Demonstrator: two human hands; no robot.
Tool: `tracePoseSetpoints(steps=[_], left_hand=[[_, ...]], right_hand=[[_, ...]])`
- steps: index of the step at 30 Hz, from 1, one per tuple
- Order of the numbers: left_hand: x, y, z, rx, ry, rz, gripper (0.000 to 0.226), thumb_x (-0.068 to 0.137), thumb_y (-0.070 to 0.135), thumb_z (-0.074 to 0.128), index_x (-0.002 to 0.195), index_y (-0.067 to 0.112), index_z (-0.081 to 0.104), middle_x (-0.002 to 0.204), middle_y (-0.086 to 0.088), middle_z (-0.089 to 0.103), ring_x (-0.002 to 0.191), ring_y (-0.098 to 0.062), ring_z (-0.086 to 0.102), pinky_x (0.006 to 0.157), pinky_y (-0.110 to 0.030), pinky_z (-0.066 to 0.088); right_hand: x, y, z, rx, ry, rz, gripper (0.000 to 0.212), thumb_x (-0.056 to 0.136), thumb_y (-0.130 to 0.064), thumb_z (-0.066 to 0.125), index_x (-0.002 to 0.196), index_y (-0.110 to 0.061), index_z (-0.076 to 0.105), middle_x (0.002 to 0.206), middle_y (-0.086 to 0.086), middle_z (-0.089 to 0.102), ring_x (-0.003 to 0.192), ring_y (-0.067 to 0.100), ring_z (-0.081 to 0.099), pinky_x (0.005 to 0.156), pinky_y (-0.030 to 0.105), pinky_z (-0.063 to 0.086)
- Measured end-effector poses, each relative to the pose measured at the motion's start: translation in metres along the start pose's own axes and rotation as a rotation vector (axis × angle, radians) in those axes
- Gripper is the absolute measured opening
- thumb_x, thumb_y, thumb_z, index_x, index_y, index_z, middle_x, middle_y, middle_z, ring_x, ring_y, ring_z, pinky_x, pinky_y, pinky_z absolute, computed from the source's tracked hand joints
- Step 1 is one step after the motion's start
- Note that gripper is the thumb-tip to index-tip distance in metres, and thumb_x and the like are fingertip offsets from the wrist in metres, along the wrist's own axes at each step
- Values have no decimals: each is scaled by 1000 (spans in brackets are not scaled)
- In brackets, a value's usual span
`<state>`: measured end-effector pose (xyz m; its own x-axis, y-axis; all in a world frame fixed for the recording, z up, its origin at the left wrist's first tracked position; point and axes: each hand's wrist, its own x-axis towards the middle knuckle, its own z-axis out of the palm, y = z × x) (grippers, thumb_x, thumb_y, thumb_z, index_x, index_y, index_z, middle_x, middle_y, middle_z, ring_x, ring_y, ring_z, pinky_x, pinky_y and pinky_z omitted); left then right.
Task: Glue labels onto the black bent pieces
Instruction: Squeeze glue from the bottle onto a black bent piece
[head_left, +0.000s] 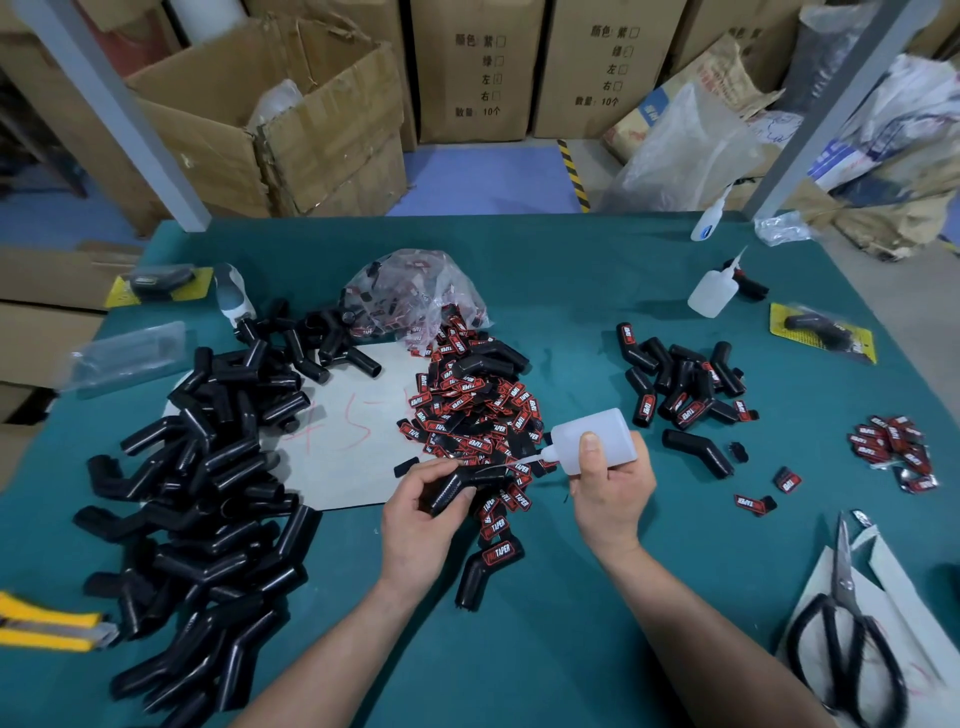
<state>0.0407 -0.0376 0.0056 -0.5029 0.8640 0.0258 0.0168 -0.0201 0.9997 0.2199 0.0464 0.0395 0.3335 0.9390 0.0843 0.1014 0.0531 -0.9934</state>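
My left hand (423, 512) grips a black bent piece (457, 486) over the near edge of the label heap. My right hand (610, 486) holds a translucent glue bottle (592, 439) tipped sideways, its thin nozzle touching the top of that piece. Red-and-black labels (475, 410) lie in a heap at the table's middle. A large pile of bare black bent pieces (208, 478) fills the left side. One labelled piece (480, 569) lies just below my left hand. Several labelled pieces (685, 389) are gathered at the right.
On the green table (571, 597): scissors (844, 613) near right, a yellow utility knife (49, 626) near left, two spare glue bottles (714, 288) far right, a plastic bag of labels (415, 288), a small label pile (891, 449), packaged pieces at both sides. Cardboard boxes stand behind.
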Motion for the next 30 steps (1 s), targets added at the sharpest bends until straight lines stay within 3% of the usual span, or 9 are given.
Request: tracePoseSetpoints(steps=[4, 8, 14, 20, 24, 28, 30], left_hand=[[1, 0, 0, 5, -6, -4, 47, 83, -3, 82, 104, 39, 75, 113, 4, 75, 109, -18, 70, 97, -24, 53], [0, 2, 1, -6, 0, -6, 51, 82, -8, 81, 102, 38, 75, 112, 6, 75, 108, -16, 71, 96, -21, 53], [0, 4, 0, -4, 4, -7, 49, 82, -7, 82, 100, 38, 75, 110, 9, 75, 107, -13, 71, 93, -17, 51], [0, 3, 0, 8, -6, 7, 50, 82, -8, 81, 100, 39, 75, 111, 10, 74, 109, -13, 70, 95, -18, 51], [0, 3, 0, -6, -6, 18, 52, 82, -9, 80, 101, 39, 75, 113, 8, 74, 110, -14, 70, 97, -19, 51], [1, 1, 1, -10, -9, 38, 55, 81, -11, 79, 100, 40, 74, 112, 4, 75, 111, -20, 70, 100, -26, 52], [1, 0, 1, -14, -13, 35, 53, 81, -10, 80, 100, 39, 74, 112, 3, 74, 111, -22, 70, 100, -28, 53]], right_hand=[[-2, -1, 0, -2, -35, -1, 40, 72, -79, 65, 74, -40, 54, 61, 11, 51, 55, 45, 53, 48, 60, 45], [1, -2, -2, 9, -8, 11, 42, 71, -80, 65, 75, -38, 56, 66, 23, 53, 58, 47, 54, 50, 61, 46], [-4, -3, -1, -5, -32, -21, 38, 73, -77, 65, 73, -40, 55, 61, 8, 51, 54, 42, 55, 47, 59, 46], [-5, -2, 1, -59, -4, -69, 22, 78, -60, 65, 72, -43, 53, 60, 18, 52, 53, 39, 56, 47, 58, 46], [-3, -2, -1, -57, -2, -85, 19, 78, -59, 65, 71, -44, 54, 60, -7, 53, 54, 41, 54, 47, 58, 46], [-2, 1, 0, -44, 8, -60, 20, 77, -57, 66, 73, -40, 55, 62, 20, 52, 55, 45, 54, 49, 61, 46], [-4, 1, 0, -39, -3, -61, 20, 78, -56, 67, 73, -42, 54, 60, 15, 51, 54, 43, 55, 49, 61, 46]])
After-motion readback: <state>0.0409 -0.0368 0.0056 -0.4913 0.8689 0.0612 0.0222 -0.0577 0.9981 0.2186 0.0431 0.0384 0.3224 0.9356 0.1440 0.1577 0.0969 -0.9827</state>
